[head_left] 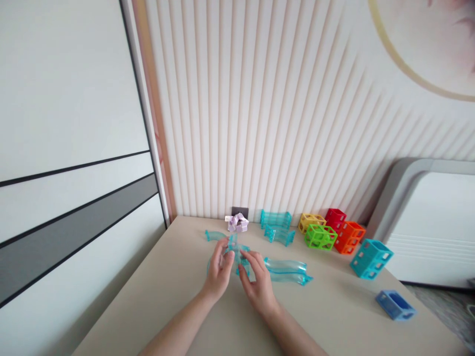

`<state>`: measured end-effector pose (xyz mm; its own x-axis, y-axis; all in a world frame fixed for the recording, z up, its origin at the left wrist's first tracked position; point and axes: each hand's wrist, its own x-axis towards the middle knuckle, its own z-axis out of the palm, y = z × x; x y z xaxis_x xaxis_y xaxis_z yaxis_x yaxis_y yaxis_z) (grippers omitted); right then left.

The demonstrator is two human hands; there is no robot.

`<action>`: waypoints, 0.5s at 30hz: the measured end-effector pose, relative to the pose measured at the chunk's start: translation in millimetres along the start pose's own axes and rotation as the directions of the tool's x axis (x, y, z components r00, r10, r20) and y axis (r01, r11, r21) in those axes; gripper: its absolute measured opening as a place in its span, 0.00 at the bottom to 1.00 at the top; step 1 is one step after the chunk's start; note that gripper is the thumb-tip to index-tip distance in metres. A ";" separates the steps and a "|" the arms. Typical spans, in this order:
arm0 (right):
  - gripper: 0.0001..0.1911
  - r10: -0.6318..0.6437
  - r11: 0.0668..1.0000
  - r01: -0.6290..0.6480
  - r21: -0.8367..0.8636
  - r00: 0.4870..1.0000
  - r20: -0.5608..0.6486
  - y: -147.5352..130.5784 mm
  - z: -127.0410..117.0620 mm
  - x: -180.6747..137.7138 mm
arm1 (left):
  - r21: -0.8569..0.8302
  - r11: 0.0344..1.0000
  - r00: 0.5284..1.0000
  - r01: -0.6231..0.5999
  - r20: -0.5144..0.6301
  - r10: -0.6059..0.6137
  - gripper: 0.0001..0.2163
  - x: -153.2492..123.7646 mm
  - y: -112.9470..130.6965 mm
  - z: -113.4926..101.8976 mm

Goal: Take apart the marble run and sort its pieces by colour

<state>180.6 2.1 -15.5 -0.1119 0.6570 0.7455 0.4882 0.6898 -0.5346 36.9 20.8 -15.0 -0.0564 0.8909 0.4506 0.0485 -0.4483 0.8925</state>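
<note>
Between my two hands is a translucent teal plastic tube piece (233, 241), partly hidden by my fingers. My left hand (218, 274) curls round its left side, thumb and fingers closed on it. From the right, my right hand (259, 284) has its bent fingers against the same cluster of teal plastic; where one piece ends and another begins I cannot make out. Just right of my right hand lies a long, wavy translucent teal tube (287, 271). A curved teal tube (215, 236) rests behind my left hand.
Towards the wall stand two teal tubes (276, 220) (280, 235) and a pale purple object (237, 223). Cube-frame blocks sit to the right: yellow (311, 221), green (321, 237), red (335, 217), orange (349, 237), teal (371, 258) and blue (395, 304). The table's right edge is beyond them.
</note>
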 end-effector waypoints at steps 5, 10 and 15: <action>0.27 -0.032 0.999 0.033 -0.005 0.994 0.107 -5.5 -4.3 -9.9 | 0.061 0.998 1.000 0.007 -0.029 -0.005 0.22 -8.9 -10.9 -1.6; 0.25 -0.060 0.998 0.061 -0.012 0.995 0.080 -2.7 -5.5 -6.1 | -0.078 0.989 0.988 0.126 -0.083 -0.132 0.25 -8.2 -11.4 -0.2; 0.26 -0.042 0.997 0.039 0.060 0.998 0.039 -5.3 -14.4 -6.4 | -0.218 0.950 0.968 0.221 -0.066 -0.241 0.24 -10.6 -11.0 4.1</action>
<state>191.2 -10.1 -11.7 -0.1654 0.6389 0.7513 0.4302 0.7322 -0.5280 41.1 16.6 -29.7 -0.1323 0.9658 0.2229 -0.1841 -0.2449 0.9519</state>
